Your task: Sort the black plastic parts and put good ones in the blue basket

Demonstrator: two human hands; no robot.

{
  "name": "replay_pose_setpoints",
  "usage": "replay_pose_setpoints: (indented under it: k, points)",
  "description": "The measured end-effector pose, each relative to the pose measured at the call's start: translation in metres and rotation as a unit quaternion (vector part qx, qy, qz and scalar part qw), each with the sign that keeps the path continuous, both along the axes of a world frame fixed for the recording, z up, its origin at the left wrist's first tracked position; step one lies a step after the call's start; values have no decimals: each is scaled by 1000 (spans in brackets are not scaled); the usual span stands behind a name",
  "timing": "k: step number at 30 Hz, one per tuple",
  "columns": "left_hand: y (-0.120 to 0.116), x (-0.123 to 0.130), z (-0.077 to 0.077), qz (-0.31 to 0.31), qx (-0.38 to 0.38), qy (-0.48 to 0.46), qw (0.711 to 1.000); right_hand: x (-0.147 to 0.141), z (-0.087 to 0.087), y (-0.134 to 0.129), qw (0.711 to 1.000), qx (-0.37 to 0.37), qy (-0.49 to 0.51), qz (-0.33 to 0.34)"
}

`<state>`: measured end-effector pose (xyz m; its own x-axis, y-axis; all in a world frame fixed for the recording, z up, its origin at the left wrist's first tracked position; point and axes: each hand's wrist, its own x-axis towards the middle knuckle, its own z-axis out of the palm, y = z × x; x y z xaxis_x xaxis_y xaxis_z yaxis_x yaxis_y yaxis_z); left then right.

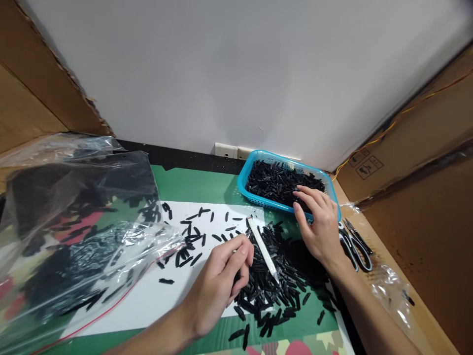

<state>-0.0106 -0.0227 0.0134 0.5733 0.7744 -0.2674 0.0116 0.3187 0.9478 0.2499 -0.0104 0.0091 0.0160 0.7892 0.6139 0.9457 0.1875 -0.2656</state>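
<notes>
My left hand (223,276) is closed, its fingers curled inward beside a heap of small black strips (273,291); whatever may be inside it is hidden. Reaching over the near right side of a blue plastic basket (246,190), my right hand (318,222) has its fingers apart and slightly bent, with nothing visible between them. Many similar black pieces (273,180) fill the basket. A white pen-like stick (263,249) lies slanted on top of the heap, between my two hands.
A clear zip bag (84,246) with black pieces covers the left side. Loose strips are scattered on white paper (148,301) over a green mat (185,182). Black-handled scissors (354,249) lie right of the basket. Cardboard (417,197) borders the right; a wall socket (226,150) sits behind.
</notes>
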Motion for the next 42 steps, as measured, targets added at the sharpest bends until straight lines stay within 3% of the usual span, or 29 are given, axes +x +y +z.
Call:
replay_pose_setpoints:
  k: [5, 11, 23, 31, 42]
  points:
    - [-1, 1, 0, -8, 0, 0, 1000, 3, 1, 5, 990, -70, -114, 32]
    - [0, 2, 0, -23, -2, -4, 1000, 4, 0, 5, 982, -109, -150, 35]
    - [1, 1, 0, -26, -1, 13, 1000, 3, -2, 3, 983, -92, -155, 30]
    - [2, 0, 1, -25, 1, 15, 1000, 6, 3, 2, 992, -102, -58, 43]
    - [3, 1, -3, -23, 6, 21, 1000, 5, 5, 3, 985, -135, -106, 30]
